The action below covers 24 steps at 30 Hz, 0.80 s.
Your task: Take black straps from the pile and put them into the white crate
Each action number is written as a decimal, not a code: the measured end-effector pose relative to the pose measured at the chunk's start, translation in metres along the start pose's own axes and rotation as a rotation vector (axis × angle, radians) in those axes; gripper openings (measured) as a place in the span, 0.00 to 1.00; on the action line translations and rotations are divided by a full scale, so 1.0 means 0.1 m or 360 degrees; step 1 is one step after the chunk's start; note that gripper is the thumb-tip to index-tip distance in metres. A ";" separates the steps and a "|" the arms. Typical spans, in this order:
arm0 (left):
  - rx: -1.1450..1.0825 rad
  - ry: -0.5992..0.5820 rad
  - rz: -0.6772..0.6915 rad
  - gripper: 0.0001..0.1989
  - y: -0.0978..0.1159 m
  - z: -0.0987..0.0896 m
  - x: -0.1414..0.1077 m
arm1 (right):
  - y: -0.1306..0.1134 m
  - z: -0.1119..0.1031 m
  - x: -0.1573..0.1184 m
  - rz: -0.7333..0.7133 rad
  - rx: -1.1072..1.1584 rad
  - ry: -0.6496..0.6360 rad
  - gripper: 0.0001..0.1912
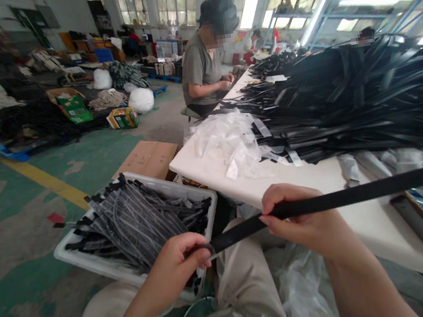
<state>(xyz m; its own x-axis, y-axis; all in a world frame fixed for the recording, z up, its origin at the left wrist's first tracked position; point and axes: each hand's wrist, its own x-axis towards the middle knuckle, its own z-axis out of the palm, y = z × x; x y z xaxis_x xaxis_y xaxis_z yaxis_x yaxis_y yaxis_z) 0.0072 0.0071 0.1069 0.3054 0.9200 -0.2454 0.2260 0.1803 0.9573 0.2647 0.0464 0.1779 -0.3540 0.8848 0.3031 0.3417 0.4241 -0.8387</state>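
Observation:
A long black strap (358,193) stretches from the right edge of the view to the middle, above my lap. Its left end is pinched between the thumb and fingers of my left hand (182,259). Farther along it, my right hand (302,216) grips the strap between thumb and fingers, near the table edge. Under and beyond my left hand, a white bin (68,257) holds many strips in clear wrapping (134,222). A large heap of black straps (326,105) covers the right part of the white table (213,171).
Crumpled clear plastic bags (228,140) lie on the near table corner. A cardboard box (146,159) stands behind the bin. A person in a grey shirt (201,68) sits at the table's far left side. More plastic (303,282) hangs beside my lap.

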 end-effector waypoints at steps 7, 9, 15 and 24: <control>-0.0182 -0.0170 0.0098 0.07 0.12 0.03 0.09 | 0.03 0.22 0.12 0.0038 0.0226 -0.0223 0.04; -0.0211 -0.0171 0.0141 0.07 0.18 0.04 0.11 | 0.00 0.28 0.15 0.0044 0.0224 -0.0244 0.03; -0.0134 -0.0083 0.0206 0.09 0.20 -0.01 0.17 | 0.06 0.27 0.12 0.0207 0.0571 -0.0262 0.12; -0.0118 -0.0108 0.0243 0.07 0.26 0.03 0.23 | 0.06 0.48 0.09 0.0246 0.0612 0.0069 0.10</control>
<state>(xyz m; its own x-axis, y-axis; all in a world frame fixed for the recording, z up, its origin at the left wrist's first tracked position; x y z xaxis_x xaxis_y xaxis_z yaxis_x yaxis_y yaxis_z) 0.0230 0.0319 0.1254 0.3932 0.9136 -0.1035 0.1043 0.0675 0.9923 0.2216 0.0475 0.1540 -0.2842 0.9432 0.1723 0.0351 0.1898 -0.9812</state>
